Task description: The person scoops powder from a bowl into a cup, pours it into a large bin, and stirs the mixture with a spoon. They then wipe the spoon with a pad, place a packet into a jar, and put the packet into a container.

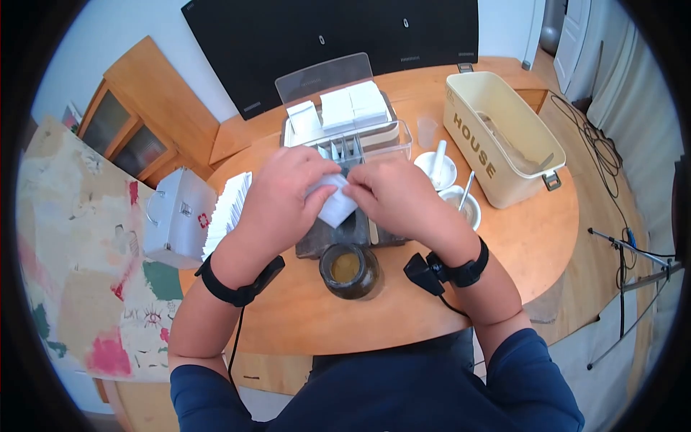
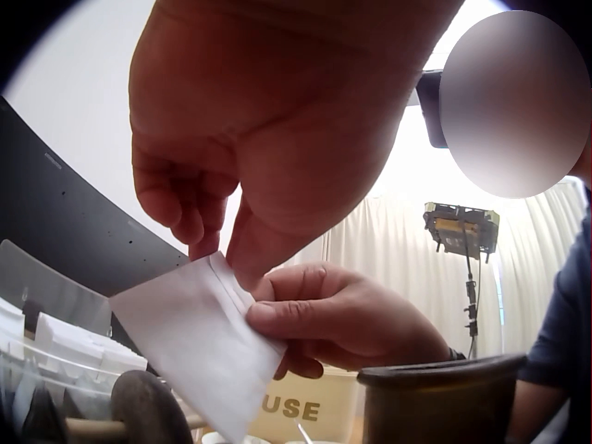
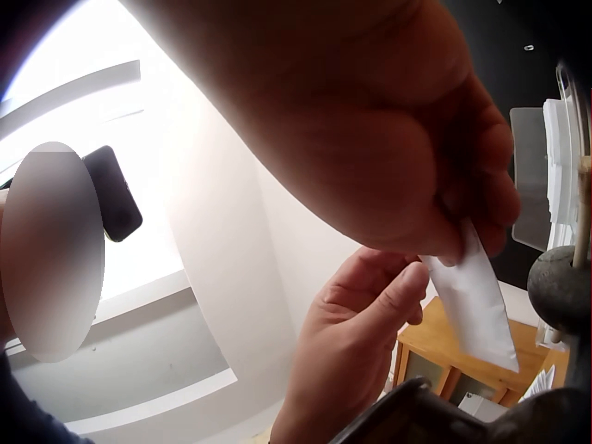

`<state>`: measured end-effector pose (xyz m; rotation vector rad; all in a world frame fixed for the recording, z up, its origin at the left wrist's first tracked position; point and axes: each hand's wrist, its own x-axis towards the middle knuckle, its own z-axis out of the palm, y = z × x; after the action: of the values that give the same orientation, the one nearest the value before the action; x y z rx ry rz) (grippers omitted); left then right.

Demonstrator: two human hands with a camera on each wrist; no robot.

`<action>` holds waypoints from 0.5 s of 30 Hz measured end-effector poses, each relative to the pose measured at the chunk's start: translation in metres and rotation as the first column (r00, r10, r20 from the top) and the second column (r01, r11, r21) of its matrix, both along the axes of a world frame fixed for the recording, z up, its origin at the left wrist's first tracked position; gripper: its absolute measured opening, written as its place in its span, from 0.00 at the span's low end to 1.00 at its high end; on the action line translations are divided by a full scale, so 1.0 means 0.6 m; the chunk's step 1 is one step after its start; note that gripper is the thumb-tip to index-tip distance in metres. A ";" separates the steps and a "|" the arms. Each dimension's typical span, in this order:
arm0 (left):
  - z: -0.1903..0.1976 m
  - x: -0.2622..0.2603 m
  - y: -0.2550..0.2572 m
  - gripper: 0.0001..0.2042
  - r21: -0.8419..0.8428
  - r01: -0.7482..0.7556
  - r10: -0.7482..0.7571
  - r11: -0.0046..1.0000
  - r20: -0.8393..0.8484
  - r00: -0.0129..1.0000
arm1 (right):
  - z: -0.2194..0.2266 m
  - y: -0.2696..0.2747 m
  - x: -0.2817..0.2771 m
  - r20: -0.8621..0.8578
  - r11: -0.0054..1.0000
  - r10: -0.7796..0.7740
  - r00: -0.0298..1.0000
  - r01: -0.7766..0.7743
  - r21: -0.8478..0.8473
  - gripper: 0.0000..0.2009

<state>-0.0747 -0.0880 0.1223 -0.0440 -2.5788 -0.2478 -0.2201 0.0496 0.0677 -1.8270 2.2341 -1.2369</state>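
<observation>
Both hands meet over the middle of the table, above a dark organizer. Between them is a small white folded paper packet (image 1: 337,207), tilted with one corner pointing down. My left hand (image 1: 277,198) pinches its upper edge between thumb and fingers. From the other side, my right hand (image 1: 403,198) pinches the same edge close by. In the left wrist view the flat face of the packet (image 2: 199,342) shows a fold line along its top edge. Below the hands, nearest the body, stands a dark round jar (image 1: 350,289) with something yellowish inside.
A lidded tray behind the hands holds white paper stacks (image 1: 353,108). More white papers (image 1: 229,209) stand beside a white case (image 1: 173,223) at left. To the right are a mortar with a pestle (image 1: 437,169), a bowl with a spoon (image 1: 469,189), a plastic cup (image 1: 426,133) and a cream HOUSE bin (image 1: 471,140).
</observation>
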 end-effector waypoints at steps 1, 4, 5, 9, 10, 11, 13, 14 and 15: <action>0.000 0.000 -0.004 0.11 0.002 0.007 -0.007 1.000 0.032 0.999 | -0.002 0.000 0.002 -0.042 0.999 0.002 0.999 -0.003 -0.035 0.08; 0.004 0.001 -0.010 0.08 0.015 0.008 -0.010 1.000 0.083 0.997 | 0.001 0.000 0.004 -0.045 0.999 0.030 0.999 -0.032 -0.040 0.07; 0.006 0.002 -0.013 0.07 0.038 0.005 -0.010 0.999 0.131 0.991 | 0.000 -0.002 0.004 -0.058 0.997 0.048 0.997 -0.051 -0.051 0.07; 0.002 0.002 -0.026 0.04 0.262 -0.070 0.021 0.962 0.186 0.982 | -0.002 -0.004 0.011 0.000 0.995 0.047 0.999 -0.047 -0.084 0.07; 0.002 0.002 -0.029 0.04 0.268 -0.072 0.019 0.961 0.195 0.981 | -0.003 -0.006 0.008 0.006 0.996 0.034 0.999 -0.033 -0.078 0.08; 0.005 -0.001 -0.031 0.03 0.316 -0.084 0.016 0.945 0.211 0.977 | -0.003 -0.007 0.004 0.009 0.997 0.019 1.000 -0.019 -0.074 0.08; 0.004 -0.007 -0.036 0.03 0.354 -0.066 -0.006 0.933 0.199 0.980 | -0.003 -0.009 -0.001 -0.002 0.998 0.012 1.000 -0.013 -0.068 0.09; 0.003 -0.010 -0.040 0.03 0.356 -0.064 -0.009 0.932 0.201 0.980 | -0.003 -0.009 -0.003 -0.018 0.998 0.009 1.000 -0.010 -0.068 0.10; 0.001 -0.013 -0.045 0.03 0.331 -0.062 -0.003 0.942 0.191 0.982 | -0.002 -0.009 -0.003 -0.016 0.998 0.006 1.000 -0.007 -0.066 0.10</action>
<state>-0.0823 -0.1149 0.1229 0.1507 -2.6840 -0.7082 -0.2218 0.0441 0.0663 -1.8712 2.2188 -1.3161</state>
